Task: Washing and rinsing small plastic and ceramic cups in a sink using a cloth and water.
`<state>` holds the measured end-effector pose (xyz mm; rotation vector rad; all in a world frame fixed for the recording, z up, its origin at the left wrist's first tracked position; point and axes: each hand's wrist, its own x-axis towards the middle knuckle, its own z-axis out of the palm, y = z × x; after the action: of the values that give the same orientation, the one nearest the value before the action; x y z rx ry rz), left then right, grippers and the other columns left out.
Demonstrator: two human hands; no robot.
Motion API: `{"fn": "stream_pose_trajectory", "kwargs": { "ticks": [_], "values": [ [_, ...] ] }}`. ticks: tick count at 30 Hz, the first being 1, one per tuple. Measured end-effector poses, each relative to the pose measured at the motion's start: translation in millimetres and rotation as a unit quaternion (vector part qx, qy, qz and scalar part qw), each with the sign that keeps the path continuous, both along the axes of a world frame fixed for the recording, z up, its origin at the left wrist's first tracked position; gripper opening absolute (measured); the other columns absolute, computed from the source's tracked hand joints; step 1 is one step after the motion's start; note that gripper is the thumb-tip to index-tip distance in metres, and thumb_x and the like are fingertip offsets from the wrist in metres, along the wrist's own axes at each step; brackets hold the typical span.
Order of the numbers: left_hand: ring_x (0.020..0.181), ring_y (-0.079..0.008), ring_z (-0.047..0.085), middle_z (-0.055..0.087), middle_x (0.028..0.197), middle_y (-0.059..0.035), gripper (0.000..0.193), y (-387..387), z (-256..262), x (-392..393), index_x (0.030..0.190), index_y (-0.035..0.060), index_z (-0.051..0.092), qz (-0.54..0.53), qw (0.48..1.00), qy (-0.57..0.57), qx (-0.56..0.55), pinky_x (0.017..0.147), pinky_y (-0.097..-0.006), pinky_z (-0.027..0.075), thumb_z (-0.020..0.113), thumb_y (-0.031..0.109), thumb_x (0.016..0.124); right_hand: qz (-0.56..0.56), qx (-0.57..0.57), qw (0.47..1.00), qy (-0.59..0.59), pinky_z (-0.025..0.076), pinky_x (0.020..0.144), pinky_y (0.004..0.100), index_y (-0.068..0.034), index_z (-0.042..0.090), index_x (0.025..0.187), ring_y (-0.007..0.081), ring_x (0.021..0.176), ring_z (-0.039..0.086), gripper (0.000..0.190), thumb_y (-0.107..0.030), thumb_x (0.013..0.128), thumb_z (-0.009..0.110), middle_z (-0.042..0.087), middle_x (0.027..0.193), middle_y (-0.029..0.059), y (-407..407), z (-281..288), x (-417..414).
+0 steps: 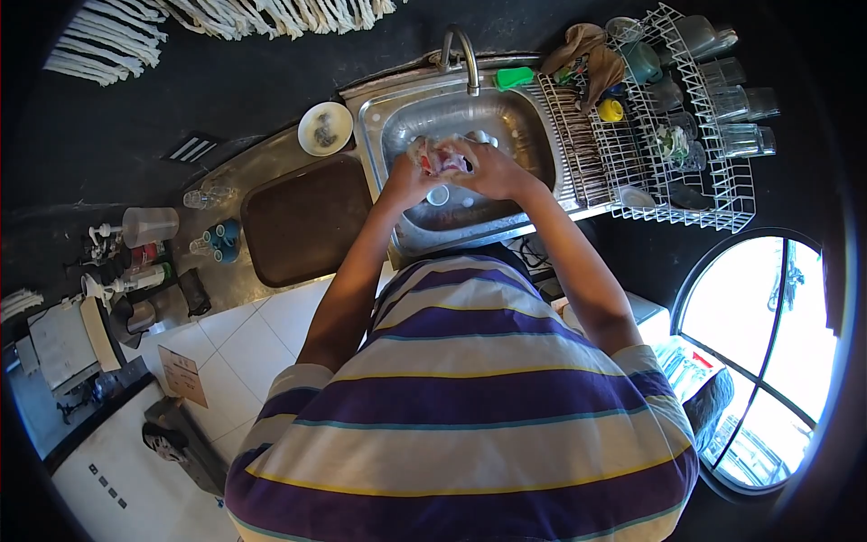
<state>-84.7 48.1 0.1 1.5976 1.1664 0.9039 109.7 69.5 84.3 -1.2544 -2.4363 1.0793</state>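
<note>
Both hands are over the stainless steel sink [501,112]. My left hand [408,181] and my right hand [493,169] are raised close together around a crumpled, partly clear item [443,157] with red and whitish parts, perhaps a plastic bag or wrap; its exact kind is unclear. Fingers of both hands are on it. A small white cup [438,196] stands in the basin just below the hands. Behind my right hand, whitish rounded pieces [482,137] are partly hidden. The curved metal faucet [467,57] rises at the sink's back edge, beside a bright green sponge or cloth [514,77].
A brown tray [305,223] lies left of the sink, below a white bowl [325,129] with dark residue. Blue cups [223,237] and clear glasses [203,198] stand farther left. On the right, a white wire dish rack [677,203] holds glasses, cups and a brown cloth [596,61].
</note>
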Motion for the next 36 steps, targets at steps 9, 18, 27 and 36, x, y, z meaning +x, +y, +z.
{"fn": "stream_pose_trajectory", "kwargs": {
  "ticks": [9, 18, 27, 36],
  "values": [
    [0.092, -0.0377, 0.065, 0.067, 0.097, -0.0197, 0.055, 4.0, 5.5, 10.5, 0.108, 0.0038, 0.055, 0.007, 0.99, 0.136, 0.035, 0.078, -0.0421, 0.052, 0.083, 0.025, 0.066, 0.003, -0.04, 0.999, 0.012, 0.045, 0.092, 0.0406, -0.013, 0.056, 0.12, 0.0345, 0.104, 0.06, 0.044, -0.038, 0.085, 0.066, 0.064, 0.109, 0.0197, 11.6, -36.0, 6.8],
    [0.097, -0.0342, 0.066, 0.065, 0.105, -0.0199, 0.07, -5.6, -27.6, 53.8, 0.12, 0.0013, 0.044, 0.044, 0.995, 0.072, 0.049, 0.082, -0.0401, 0.052, 0.084, 0.022, 0.066, -0.164, -0.392, 0.867, 0.259, 0.045, 0.076, 0.0265, -0.002, 0.061, 0.117, 0.0119, 0.086, 0.056, 0.036, -0.026, 0.091, 0.063, 0.064, 0.099, 0.0053, 26.5, -68.7, 36.1],
    [0.081, -0.0141, 0.065, 0.067, 0.093, -0.007, 0.028, 20.2, -33.3, 118.3, 0.103, 0.0066, 0.059, 0.284, 0.886, -0.315, -0.187, 0.071, -0.027, 0.051, 0.064, 0.032, 0.092, -0.293, -0.247, 0.811, 0.442, 0.048, 0.081, 0.0272, -0.009, 0.055, 0.113, 0.0091, 0.088, 0.054, 0.023, -0.015, 0.092, 0.06, 0.058, 0.1, 0.0004, 21.7, -95.5, 85.2],
    [0.091, -0.0251, 0.064, 0.067, 0.099, -0.0152, 0.03, 33.4, -47.8, 169.9, 0.111, -0.0039, 0.061, 0.285, 0.958, 0.034, 0.017, 0.083, -0.0344, 0.049, 0.058, 0.02, 0.093, -0.246, -0.377, 0.741, 0.499, 0.054, 0.077, 0.03, -0.012, 0.047, 0.116, 0.0136, 0.097, 0.059, 0.03, -0.009, 0.091, 0.063, 0.057, 0.108, 0.0037, 40.9, -124.3, 114.9]
  ]
}}
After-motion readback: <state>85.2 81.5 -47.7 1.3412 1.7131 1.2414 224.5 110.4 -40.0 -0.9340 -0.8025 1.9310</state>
